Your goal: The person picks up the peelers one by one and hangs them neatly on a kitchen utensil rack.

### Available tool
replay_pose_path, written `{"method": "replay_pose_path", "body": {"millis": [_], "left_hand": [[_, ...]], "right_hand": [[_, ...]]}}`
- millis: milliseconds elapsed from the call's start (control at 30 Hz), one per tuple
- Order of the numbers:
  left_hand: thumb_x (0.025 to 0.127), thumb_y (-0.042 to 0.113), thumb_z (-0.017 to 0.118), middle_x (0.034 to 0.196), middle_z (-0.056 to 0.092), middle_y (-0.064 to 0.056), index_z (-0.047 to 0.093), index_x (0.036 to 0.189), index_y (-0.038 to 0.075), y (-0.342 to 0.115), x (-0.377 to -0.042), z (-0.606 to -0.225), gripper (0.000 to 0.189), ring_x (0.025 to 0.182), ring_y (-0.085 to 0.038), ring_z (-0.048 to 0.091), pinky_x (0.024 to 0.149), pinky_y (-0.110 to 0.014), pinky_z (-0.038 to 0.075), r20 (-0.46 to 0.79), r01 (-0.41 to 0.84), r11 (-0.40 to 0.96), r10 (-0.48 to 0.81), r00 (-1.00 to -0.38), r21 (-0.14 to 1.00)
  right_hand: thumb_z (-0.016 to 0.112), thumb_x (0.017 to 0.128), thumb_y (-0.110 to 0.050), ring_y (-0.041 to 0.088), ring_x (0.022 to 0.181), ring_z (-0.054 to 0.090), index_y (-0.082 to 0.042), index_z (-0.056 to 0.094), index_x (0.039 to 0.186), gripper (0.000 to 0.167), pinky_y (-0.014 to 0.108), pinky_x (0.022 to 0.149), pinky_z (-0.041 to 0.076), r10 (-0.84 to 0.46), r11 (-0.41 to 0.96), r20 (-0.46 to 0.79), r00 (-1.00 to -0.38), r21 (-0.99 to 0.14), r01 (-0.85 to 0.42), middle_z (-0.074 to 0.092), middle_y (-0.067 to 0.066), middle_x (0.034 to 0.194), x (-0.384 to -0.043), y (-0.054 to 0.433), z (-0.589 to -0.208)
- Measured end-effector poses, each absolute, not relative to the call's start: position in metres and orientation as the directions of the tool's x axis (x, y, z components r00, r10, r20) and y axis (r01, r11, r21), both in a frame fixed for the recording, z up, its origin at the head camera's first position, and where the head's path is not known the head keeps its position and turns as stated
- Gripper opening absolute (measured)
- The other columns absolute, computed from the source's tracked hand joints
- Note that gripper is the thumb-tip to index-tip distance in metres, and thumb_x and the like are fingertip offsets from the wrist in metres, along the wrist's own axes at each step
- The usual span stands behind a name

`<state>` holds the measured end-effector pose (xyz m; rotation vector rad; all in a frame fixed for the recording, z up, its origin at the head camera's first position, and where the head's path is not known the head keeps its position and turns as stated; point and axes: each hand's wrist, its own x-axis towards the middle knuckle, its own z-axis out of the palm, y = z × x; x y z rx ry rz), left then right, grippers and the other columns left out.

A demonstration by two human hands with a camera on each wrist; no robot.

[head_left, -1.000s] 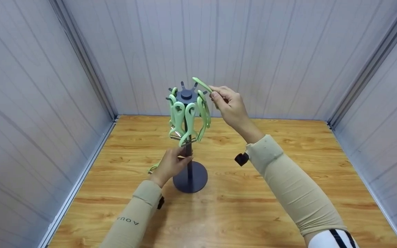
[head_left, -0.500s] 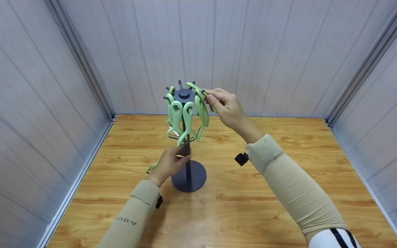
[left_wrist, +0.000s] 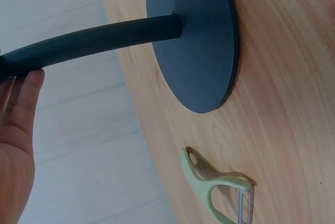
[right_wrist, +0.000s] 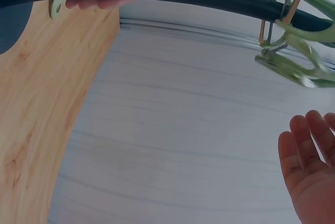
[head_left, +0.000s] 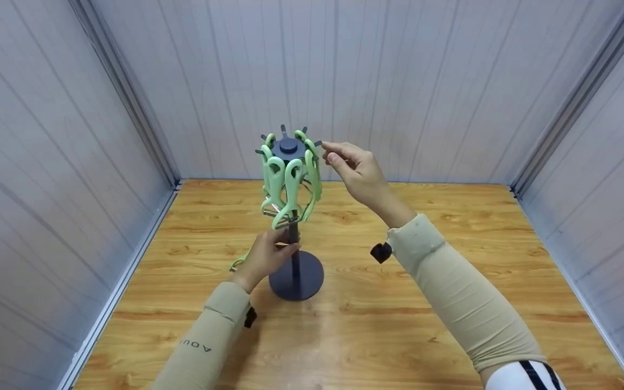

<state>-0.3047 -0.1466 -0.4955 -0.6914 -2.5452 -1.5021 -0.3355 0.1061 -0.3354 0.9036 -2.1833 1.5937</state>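
Note:
A dark stand with a round base, an upright pole and a ring of hooks on top carries several light green peelers. They hang blades down around the pole. My left hand grips the pole below the peelers, thumb on one side and fingers on the other, as the right wrist view shows. Beside the hooks, my right hand holds nothing; its fingers are loosely bent and its fingertips lie close to one hook end. In the right wrist view those fingers stand apart from the hanging peelers.
A loose green peeler lies on the wooden table near the base, mostly behind the left hand in the head view. Pale panel walls enclose the table at the back and both sides. Some hooks at the back bear no peeler.
The right hand brought a peeler left to the stand and let go of it; that peeler now hangs among the others. The left hand has kept its grip on the pole.

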Motion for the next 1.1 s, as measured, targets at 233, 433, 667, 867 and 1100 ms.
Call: {"method": "replay_pose_path", "body": {"millis": [233, 433, 667, 867, 1100], "left_hand": [[0.101, 0.005, 0.077, 0.122, 0.078, -0.016, 0.072, 0.131, 0.005, -0.155, -0.303, -0.496, 0.03, 0.119, -0.033, 0.075, 0.103, -0.051, 0.064, 0.262, 0.379, 0.4, 0.316, -0.912, 0.834], [0.1, 0.007, 0.078, 0.134, 0.075, -0.017, 0.07, 0.138, 0.004, -0.173, -0.3, -0.494, 0.038, 0.126, -0.036, 0.071, 0.109, -0.058, 0.059, 0.234, 0.341, 0.428, 0.283, -0.93, 0.837], [0.102, 0.005, 0.076, 0.132, 0.074, -0.021, 0.07, 0.135, -0.002, -0.198, -0.3, -0.487, 0.034, 0.123, -0.039, 0.072, 0.106, -0.05, 0.062, 0.259, 0.35, 0.509, 0.243, -0.935, 0.786], [0.102, 0.007, 0.076, 0.134, 0.072, -0.024, 0.069, 0.135, -0.003, -0.217, -0.305, -0.482, 0.035, 0.124, -0.043, 0.071, 0.109, -0.054, 0.06, 0.238, 0.325, 0.563, 0.224, -0.945, 0.76], [0.101, 0.011, 0.078, 0.142, 0.067, -0.027, 0.064, 0.141, -0.004, -0.231, -0.306, -0.488, 0.045, 0.131, -0.046, 0.065, 0.117, -0.058, 0.052, 0.162, 0.255, 0.64, 0.202, -0.966, 0.725]], "right_hand": [[0.055, 0.114, -0.009, 0.034, 0.12, 0.071, 0.005, 0.066, 0.144, 0.035, 0.021, 0.098, 0.058, -0.296, 0.217, 0.538, -0.789, -0.767, -0.604, 0.073, 0.022, 0.128, -0.334, 0.11, -0.356], [0.056, 0.113, -0.009, 0.034, 0.117, 0.071, 0.005, 0.067, 0.142, 0.034, 0.021, 0.095, 0.058, -0.297, 0.224, 0.517, -0.803, -0.78, -0.585, 0.073, 0.022, 0.128, -0.328, 0.108, -0.38], [0.057, 0.113, -0.009, 0.037, 0.119, 0.071, 0.005, 0.067, 0.142, 0.034, 0.024, 0.096, 0.059, -0.304, 0.228, 0.476, -0.825, -0.805, -0.548, 0.073, 0.023, 0.13, -0.323, 0.106, -0.406], [0.063, 0.11, -0.006, 0.036, 0.115, 0.073, 0.003, 0.071, 0.137, 0.03, 0.037, 0.098, 0.062, -0.336, 0.21, 0.474, -0.814, -0.805, -0.555, 0.076, 0.021, 0.123, -0.319, 0.097, -0.429], [0.08, 0.099, -0.01, 0.033, 0.115, 0.071, -0.003, 0.074, 0.128, 0.031, 0.05, 0.105, 0.062, -0.382, 0.222, 0.442, -0.812, -0.808, -0.545, 0.075, 0.018, 0.12, -0.312, 0.082, -0.45]]}}
